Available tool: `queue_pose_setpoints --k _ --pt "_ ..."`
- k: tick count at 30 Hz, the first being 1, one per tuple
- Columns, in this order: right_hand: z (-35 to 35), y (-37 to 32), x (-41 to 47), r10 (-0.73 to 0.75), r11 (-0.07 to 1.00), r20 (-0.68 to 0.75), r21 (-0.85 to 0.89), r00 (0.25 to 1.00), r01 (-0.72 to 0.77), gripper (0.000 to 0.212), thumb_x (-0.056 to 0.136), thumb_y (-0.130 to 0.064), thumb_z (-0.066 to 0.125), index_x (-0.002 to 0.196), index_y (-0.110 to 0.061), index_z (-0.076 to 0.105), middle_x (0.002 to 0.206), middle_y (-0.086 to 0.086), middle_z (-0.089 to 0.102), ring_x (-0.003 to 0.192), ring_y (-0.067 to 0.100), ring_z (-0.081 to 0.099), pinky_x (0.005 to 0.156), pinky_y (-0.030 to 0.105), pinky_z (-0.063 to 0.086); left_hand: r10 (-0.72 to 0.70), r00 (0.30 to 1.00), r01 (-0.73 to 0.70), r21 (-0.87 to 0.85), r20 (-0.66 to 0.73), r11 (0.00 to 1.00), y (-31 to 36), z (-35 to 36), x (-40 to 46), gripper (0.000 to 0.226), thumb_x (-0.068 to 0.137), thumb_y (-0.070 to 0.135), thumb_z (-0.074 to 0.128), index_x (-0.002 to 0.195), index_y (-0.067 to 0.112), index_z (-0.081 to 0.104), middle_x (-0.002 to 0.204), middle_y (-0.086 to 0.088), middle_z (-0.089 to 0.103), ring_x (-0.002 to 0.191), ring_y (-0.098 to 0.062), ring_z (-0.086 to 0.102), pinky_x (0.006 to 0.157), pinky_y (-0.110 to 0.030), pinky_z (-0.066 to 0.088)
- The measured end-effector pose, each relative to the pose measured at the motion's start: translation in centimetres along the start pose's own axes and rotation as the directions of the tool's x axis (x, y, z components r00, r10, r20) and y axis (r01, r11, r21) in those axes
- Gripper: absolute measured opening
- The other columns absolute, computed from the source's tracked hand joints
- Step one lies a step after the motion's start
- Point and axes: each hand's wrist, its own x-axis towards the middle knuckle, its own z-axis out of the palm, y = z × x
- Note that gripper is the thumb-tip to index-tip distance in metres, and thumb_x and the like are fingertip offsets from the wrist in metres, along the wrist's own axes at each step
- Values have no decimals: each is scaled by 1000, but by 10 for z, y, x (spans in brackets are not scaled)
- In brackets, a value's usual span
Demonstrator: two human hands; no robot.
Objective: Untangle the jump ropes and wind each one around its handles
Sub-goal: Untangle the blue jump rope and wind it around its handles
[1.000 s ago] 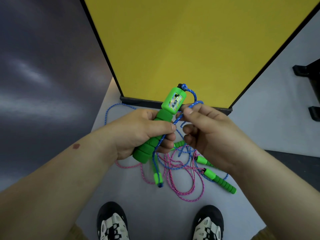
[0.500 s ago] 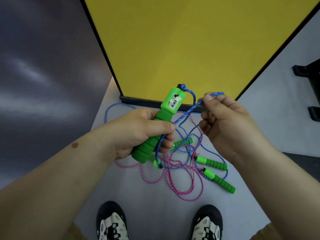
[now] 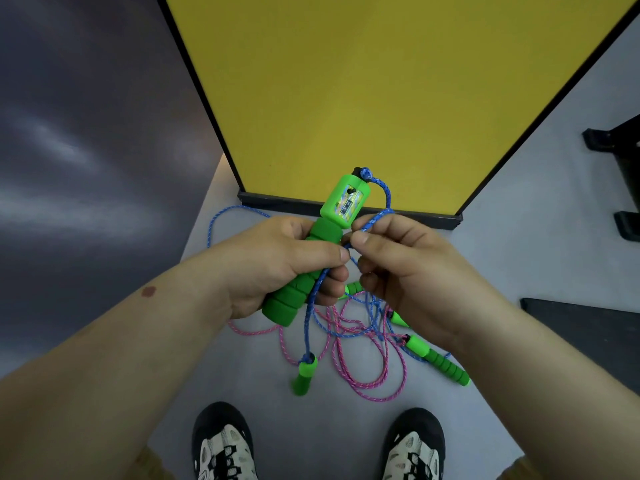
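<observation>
Two braided cords, the pink rope [image 3: 363,368] and blue rope [image 3: 313,299], lie crossed on the smooth floor [image 3: 242,375]; winding now could drag pink loops along and tighten the snarl. The ribbed foam counter handle [image 3: 313,258] is clenched in the left hand [image 3: 277,261]; blue cord is pinched by the right hand [image 3: 405,265]. A dangling handle [image 3: 303,375] could snag.

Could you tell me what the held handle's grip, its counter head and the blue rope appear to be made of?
Grip: looks like soft matte foam, ribbed into rounded segments, no shine.
Counter head: seems hard, smooth plastic, with crisp edges and a glossy window.
Blue rope: probably braided cord of some fibre; a woven pattern with white flecks shows, and it hangs limp from the handle held in the left hand.
</observation>
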Motion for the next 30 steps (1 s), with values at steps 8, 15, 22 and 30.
queue_pose_setpoints --k 8,15,22,30 --pt "-11 -9 8 -57 990 -218 112 974 82 9 91 -13 68 85 -20 68 73 0 56 61 10 52 59 24 44 -2 1000 2 -3 10 1000 -1 0 -1 4 95 4 63 92 3 62 71 -10 66 61 -19 65 61 -31 59" --pt "-26 -22 11 -74 964 -355 214 932 158 10 93 -16 68 84 -21 67 89 -1 70 62 10 51 61 24 46 15 1000 -16 16 22 1000 -1 1 -1 10 95 3 62 85 3 62 70 -9 66 60 -19 65 62 -32 60" --pt "-17 -12 8 -2 976 -146 217 989 34 8 91 -21 67 98 -16 64 93 1 68 63 10 55 61 24 46 12 1000 -12 -6 0 1000 0 2 -2 8 95 3 63 87 4 62 69 -9 66 59 -18 64 62 -32 60" --pt "-3 0 1 -2 999 -6 42 1000 2 13 91 -9 66 85 -19 71 75 0 62 61 8 54 58 22 43 7 1000 -7 -14 5 1000 1 1 -1 4 95 4 63 91 5 65 70 -8 67 60 -18 65 64 -33 61"
